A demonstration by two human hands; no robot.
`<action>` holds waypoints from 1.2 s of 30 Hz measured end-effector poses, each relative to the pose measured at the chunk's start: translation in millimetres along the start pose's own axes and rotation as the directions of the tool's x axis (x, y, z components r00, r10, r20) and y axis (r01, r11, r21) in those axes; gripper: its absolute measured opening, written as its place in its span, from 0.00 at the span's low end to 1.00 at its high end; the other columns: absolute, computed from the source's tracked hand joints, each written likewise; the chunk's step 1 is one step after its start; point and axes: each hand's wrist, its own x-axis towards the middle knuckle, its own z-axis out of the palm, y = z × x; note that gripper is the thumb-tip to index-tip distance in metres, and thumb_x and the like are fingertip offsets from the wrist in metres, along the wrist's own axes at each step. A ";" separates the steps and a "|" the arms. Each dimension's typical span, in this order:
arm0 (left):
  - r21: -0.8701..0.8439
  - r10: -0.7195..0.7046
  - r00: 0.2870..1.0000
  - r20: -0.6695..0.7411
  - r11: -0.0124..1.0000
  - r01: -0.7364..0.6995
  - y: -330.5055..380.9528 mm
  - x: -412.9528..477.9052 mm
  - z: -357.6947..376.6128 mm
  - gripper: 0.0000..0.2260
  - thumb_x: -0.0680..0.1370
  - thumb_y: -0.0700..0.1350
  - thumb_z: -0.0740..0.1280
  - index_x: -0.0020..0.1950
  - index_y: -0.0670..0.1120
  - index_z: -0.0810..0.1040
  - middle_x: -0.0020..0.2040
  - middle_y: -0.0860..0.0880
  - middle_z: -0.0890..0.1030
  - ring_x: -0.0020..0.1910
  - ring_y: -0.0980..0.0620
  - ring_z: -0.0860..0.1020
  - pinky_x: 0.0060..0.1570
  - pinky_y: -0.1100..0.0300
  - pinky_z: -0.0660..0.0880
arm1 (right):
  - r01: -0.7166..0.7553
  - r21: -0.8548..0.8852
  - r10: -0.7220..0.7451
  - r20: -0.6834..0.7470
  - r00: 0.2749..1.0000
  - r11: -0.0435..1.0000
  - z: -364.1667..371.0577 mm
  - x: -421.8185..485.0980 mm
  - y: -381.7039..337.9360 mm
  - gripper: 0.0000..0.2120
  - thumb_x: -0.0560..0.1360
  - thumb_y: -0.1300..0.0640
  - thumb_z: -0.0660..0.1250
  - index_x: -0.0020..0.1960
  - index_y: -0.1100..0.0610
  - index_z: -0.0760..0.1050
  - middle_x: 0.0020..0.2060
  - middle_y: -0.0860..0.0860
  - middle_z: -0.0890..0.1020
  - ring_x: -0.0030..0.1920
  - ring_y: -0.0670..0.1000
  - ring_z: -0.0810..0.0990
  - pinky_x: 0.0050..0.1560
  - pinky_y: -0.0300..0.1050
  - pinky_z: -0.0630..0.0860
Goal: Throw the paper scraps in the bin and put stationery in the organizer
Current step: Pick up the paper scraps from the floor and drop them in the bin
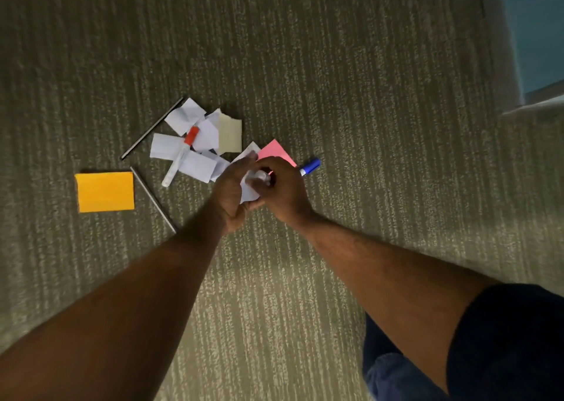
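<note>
White paper scraps [195,144] lie in a loose heap on the carpet, with a cream scrap [229,136] among them. A white marker with a red cap [182,155] lies across the heap. My left hand [232,193] and my right hand [283,191] meet over a crumpled white paper scrap [251,186], both gripping it. A pink note [276,151] shows behind my hands. Just right of my right hand, a marker with a blue cap [309,167] pokes out; its body is hidden. Neither bin nor organizer is in view.
An orange sticky pad [105,191] lies at the left. Two thin dark rods [152,128] [152,199] lie near it on the grey carpet [366,95]. A pale wall and skirting [534,64] stand at the upper right. My knee [396,370] is at the lower right.
</note>
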 end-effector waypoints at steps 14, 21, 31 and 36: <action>-0.204 -0.105 0.983 -0.153 0.976 0.072 14.4 -22.3 -68.7 0.11 0.74 0.33 0.66 0.52 0.47 0.78 0.50 0.45 0.82 0.42 0.52 0.83 0.37 0.61 0.80 | 0.040 -0.180 -0.029 0.062 0.998 0.983 -9.9 9.8 -3.1 0.24 0.67 0.55 0.77 0.58 0.60 0.73 0.51 0.53 0.75 0.46 0.45 0.75 0.44 0.44 0.75; -0.177 -0.087 0.978 -0.188 0.983 0.054 12.3 -25.4 -84.3 0.11 0.76 0.32 0.64 0.50 0.48 0.78 0.45 0.48 0.82 0.39 0.54 0.83 0.36 0.62 0.80 | 0.110 -0.583 0.028 0.221 0.975 0.805 3.8 55.1 -10.4 0.44 0.57 0.41 0.80 0.67 0.54 0.67 0.62 0.53 0.74 0.62 0.56 0.72 0.61 0.51 0.69; -0.185 -0.100 0.978 -0.185 0.980 0.065 8.6 -25.5 -97.5 0.11 0.75 0.33 0.64 0.49 0.48 0.78 0.47 0.48 0.81 0.41 0.54 0.84 0.37 0.61 0.79 | 0.227 -0.677 -0.017 0.301 0.953 0.700 20.9 58.5 -2.3 0.31 0.60 0.53 0.78 0.61 0.54 0.72 0.59 0.56 0.75 0.62 0.58 0.72 0.66 0.52 0.64; -0.195 -0.102 0.968 -0.230 0.979 0.057 6.3 -27.4 -102.3 0.12 0.75 0.32 0.64 0.56 0.43 0.77 0.48 0.45 0.80 0.45 0.50 0.81 0.37 0.58 0.81 | 0.213 -0.591 -0.074 0.250 0.966 0.778 15.9 59.3 -15.0 0.04 0.67 0.59 0.72 0.41 0.58 0.79 0.43 0.56 0.81 0.47 0.57 0.78 0.52 0.48 0.68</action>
